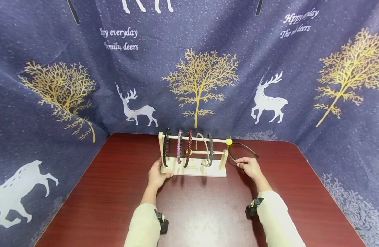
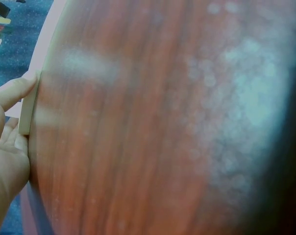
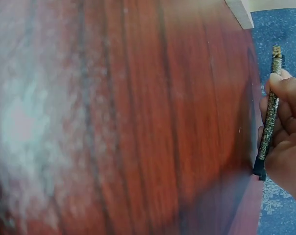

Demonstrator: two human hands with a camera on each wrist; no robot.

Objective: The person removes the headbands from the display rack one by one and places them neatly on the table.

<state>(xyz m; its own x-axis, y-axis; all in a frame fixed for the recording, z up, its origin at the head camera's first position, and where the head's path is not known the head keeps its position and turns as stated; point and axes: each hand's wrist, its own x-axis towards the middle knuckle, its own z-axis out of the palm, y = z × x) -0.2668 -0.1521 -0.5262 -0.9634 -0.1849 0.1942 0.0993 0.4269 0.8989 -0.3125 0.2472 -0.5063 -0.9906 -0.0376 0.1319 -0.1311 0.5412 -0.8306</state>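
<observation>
**Headband held beside the rack**

While the left hand grips the wooden rack at its left end, the right hand pinches a dark headband just right of the rack, on the red table.

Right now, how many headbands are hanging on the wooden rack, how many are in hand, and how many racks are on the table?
Headbands hanging on the pale wooden rack: 5
Thin dark headband with a yellow ball, pinched by the right hand: 1
Wooden racks, steadied by the left hand: 1
Total: 7
</observation>
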